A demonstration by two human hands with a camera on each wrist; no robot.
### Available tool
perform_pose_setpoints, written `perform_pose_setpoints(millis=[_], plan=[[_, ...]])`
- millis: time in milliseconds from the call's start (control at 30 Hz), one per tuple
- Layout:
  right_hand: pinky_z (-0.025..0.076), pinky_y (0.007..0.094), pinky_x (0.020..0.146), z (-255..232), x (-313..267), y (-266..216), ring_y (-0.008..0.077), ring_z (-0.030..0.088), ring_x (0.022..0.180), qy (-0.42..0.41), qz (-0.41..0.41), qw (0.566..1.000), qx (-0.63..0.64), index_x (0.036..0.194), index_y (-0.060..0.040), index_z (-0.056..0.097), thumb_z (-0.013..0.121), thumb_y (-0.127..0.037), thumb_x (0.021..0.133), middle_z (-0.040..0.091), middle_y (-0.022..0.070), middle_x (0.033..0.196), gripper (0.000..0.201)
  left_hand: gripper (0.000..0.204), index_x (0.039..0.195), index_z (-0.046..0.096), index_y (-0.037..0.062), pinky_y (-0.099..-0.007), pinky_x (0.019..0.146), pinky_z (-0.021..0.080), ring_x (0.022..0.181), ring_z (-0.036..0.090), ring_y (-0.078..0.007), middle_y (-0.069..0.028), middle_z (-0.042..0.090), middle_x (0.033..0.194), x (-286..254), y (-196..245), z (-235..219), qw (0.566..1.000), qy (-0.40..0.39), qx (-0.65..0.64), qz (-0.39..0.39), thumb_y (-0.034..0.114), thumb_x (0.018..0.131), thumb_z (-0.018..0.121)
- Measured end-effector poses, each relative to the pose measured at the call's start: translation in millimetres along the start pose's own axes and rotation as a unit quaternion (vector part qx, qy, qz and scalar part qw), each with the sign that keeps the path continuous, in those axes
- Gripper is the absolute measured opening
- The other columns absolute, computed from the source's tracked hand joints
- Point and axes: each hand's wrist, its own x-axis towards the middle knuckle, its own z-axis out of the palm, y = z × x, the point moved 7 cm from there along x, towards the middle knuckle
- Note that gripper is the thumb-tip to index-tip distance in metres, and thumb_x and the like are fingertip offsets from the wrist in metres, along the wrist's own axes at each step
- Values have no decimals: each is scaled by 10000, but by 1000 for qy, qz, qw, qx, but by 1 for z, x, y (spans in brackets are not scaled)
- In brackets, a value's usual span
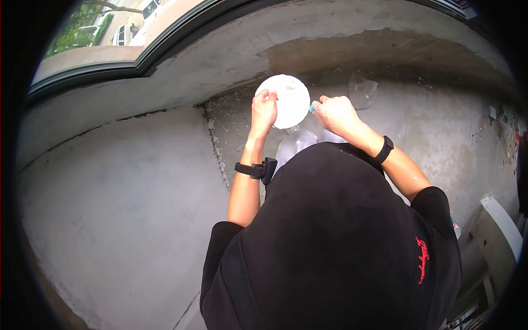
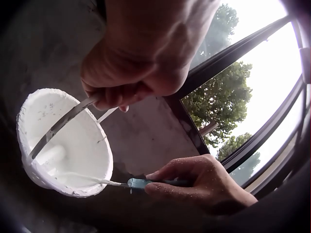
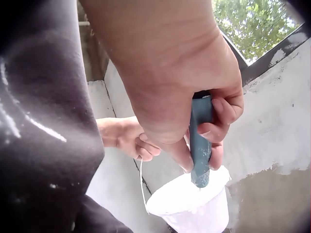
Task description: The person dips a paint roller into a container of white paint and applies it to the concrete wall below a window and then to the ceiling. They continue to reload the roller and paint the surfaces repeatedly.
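Note:
My left hand grips the wire handle of a white bucket, which hangs tilted from it. White paint coats the bucket's inside and its ragged rim. My right hand, speckled with white, curls its fingers round the teal handle of a paint roller. From that handle, a thin paint-covered rod reaches over the rim into the bucket. A white cylinder, apparently the roller head, lies inside against the bucket's wall.
Ahead stands a low grey wall with a darker band, below a black-framed window. A crumpled clear plastic bag lies on the speckled floor. A white-edged panel is at the right.

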Motion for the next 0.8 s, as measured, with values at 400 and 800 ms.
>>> perform_pose_setpoints(millis=[400,800], plan=[[498,385,557,-7,3,-14,284,613,617,14,10,1000,18,833,-54,590,631,-207,822,572,103,730,159,185,756,543,58,-231,360,206,394,275,-36,73,368,505,-8,-2,7,980,-76,-158,-94,153,908,497],[500,394,559,29,9,-14,292,620,617,8,-21,1000,12,821,-40,614,606,-177,792,584,132,715,140,171,766,539,52,-227,363,201,401,276,-28,80,355,507,-1,-19,-4,988,-25,-138,-60,154,901,515]])
